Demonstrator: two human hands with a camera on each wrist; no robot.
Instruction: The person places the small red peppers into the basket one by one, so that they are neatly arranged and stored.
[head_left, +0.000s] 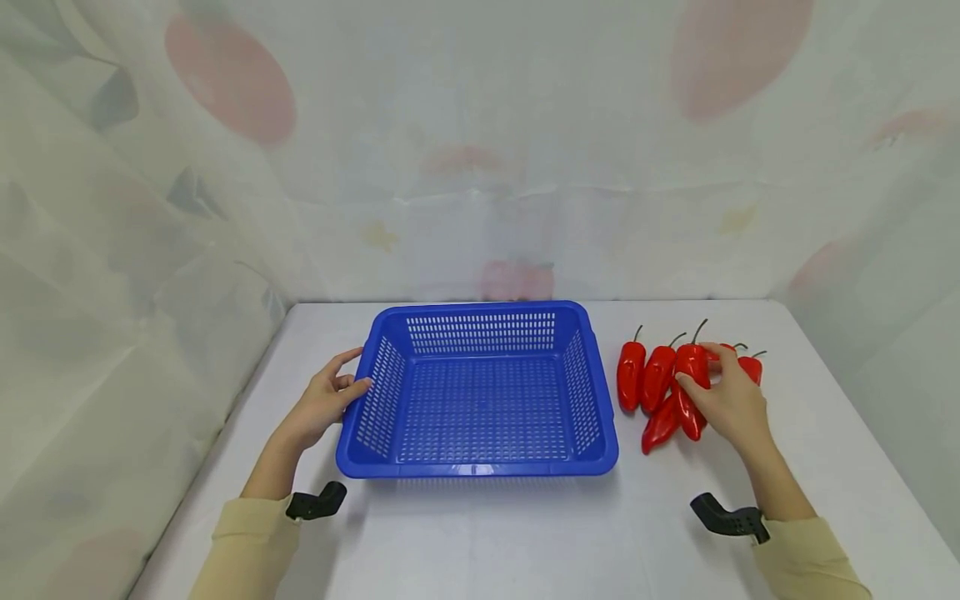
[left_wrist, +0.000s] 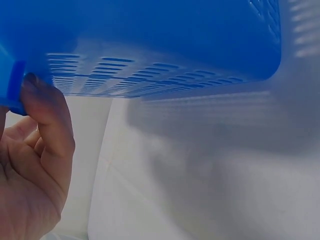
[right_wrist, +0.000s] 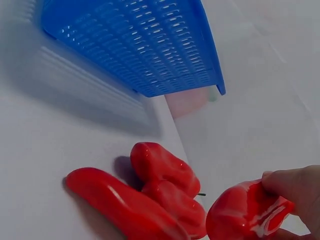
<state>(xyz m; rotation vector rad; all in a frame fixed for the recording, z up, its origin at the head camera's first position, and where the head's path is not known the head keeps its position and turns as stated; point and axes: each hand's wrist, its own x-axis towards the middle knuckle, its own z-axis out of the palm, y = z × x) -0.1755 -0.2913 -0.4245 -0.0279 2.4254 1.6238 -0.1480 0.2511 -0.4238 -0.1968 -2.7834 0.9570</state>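
A blue plastic basket (head_left: 480, 472) with slotted walls sits in the middle of the white table. My left hand (head_left: 324, 404) grips its left rim, thumb on top and fingers beneath, as the left wrist view also shows. At the right, my right hand (head_left: 733, 400) pinches a red pepper (head_left: 692, 367) with a dark stem between thumb and fingers. Around it lie several other red peppers (head_left: 632, 377), some partly hidden by the hand. In the right wrist view the held pepper (right_wrist: 240, 212) appears raised beside the lying ones (right_wrist: 120, 202).
The white table (head_left: 480, 542) meets patterned cloth walls (head_left: 480, 167) at the back and sides. A black wrist device (head_left: 318, 502) is strapped at the left sleeve, and another black device (head_left: 727, 518) at the right one.
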